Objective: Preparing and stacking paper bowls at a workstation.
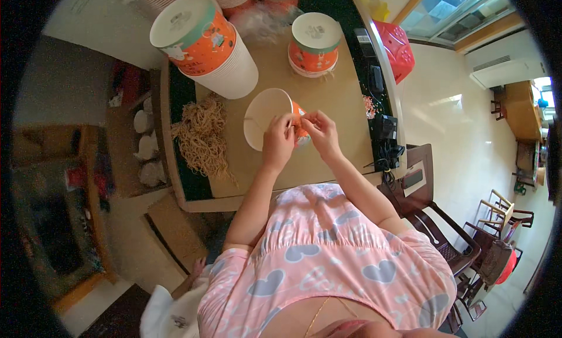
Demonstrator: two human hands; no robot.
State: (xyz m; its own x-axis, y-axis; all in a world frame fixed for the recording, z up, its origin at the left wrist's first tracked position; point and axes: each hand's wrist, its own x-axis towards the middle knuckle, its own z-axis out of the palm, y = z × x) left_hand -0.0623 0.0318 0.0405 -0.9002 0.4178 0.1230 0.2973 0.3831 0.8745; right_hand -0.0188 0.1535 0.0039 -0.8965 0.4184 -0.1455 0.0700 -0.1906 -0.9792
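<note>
A paper bucket (257, 120), white inside and orange outside, lies tipped on the table with its mouth facing left. A thin strand, like twine, crosses its inside. My left hand (280, 140) is closed in a pinch against the bucket's rim and side wall. Beside it, my right hand (322, 134) pinches at the orange outer wall, its fingertips close to the left ones. What the fingertips hold is too small to make out. To the left lies a tangled heap of tan twine (202, 136).
A tall stack of nested paper buckets (231, 66) stands upside down at the back left. Another short inverted stack (315, 51) is at the back right. More stacks and clear plastic (260, 22) sit behind. Black adapters and cables (386, 133) lie along the right edge, near a chair (430, 215).
</note>
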